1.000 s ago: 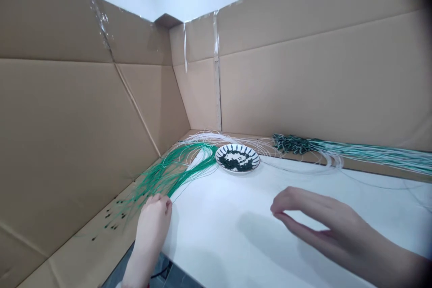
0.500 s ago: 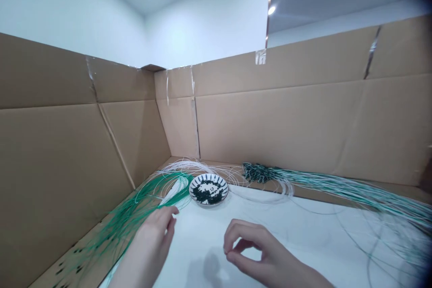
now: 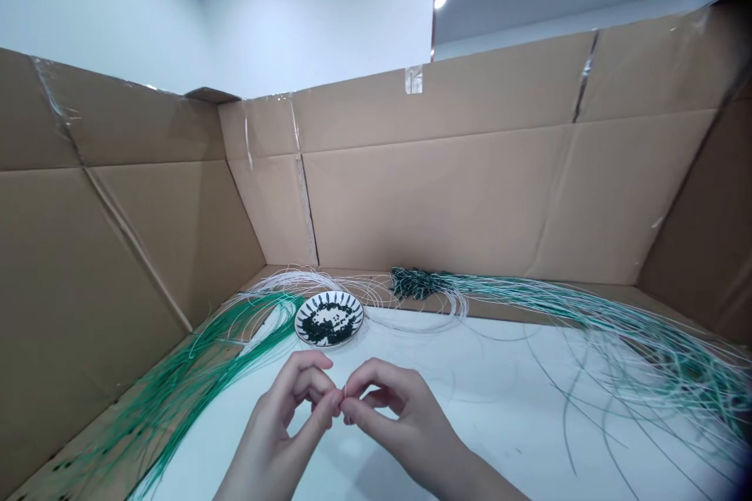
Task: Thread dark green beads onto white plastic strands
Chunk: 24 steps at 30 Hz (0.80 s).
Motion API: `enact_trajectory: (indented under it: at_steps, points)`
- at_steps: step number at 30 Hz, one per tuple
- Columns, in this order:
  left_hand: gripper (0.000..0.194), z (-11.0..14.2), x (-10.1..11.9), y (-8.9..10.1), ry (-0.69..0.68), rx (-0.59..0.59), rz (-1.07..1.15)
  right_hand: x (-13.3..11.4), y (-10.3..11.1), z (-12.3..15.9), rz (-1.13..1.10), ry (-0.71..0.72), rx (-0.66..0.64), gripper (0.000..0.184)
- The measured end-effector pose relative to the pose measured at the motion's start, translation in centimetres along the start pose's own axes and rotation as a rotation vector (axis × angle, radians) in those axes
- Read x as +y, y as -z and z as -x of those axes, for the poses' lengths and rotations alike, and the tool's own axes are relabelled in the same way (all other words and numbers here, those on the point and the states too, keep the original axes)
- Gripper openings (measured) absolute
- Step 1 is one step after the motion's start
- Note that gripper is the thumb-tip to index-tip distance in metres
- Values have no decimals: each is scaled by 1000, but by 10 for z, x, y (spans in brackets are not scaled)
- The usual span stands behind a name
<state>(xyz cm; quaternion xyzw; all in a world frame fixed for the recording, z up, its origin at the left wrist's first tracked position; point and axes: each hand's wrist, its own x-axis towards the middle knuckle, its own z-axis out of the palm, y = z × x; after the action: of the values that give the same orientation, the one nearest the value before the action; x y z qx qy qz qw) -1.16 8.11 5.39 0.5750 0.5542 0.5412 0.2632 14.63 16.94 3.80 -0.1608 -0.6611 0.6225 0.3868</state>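
Note:
My left hand [image 3: 287,427] and my right hand [image 3: 391,419] meet fingertip to fingertip above the white table [image 3: 470,383], both pinched. What they pinch is too thin to name. Just beyond them stands a small black-and-white patterned dish [image 3: 328,318] holding dark green beads. A bundle of green strands [image 3: 193,383] fans out to the left of my left hand, with white strands [image 3: 294,282] curling behind the dish.
Tall cardboard walls [image 3: 446,188] enclose the table on the left, back and right. A long bundle of green and white strands with beaded ends [image 3: 564,313] lies along the back and spreads toward the right edge.
The view swung right and up. My left hand left the green strands and moved to the middle. My right hand closed into a pinch and met it.

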Motion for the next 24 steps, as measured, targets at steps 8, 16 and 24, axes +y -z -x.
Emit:
enact_trajectory:
  at_steps: [8, 16, 24]
  points:
    - [13, -2, -7, -13, 84, 169, 174, 5, 3, -4, -110, -123, 7, 25]
    - [14, 8, -1, -13, 156, 174, 236, -1, -5, -1, -123, -146, -38, 30]
    - [13, 21, 4, -15, 169, 294, 251, 6, -9, 2, -86, -148, -80, 33]
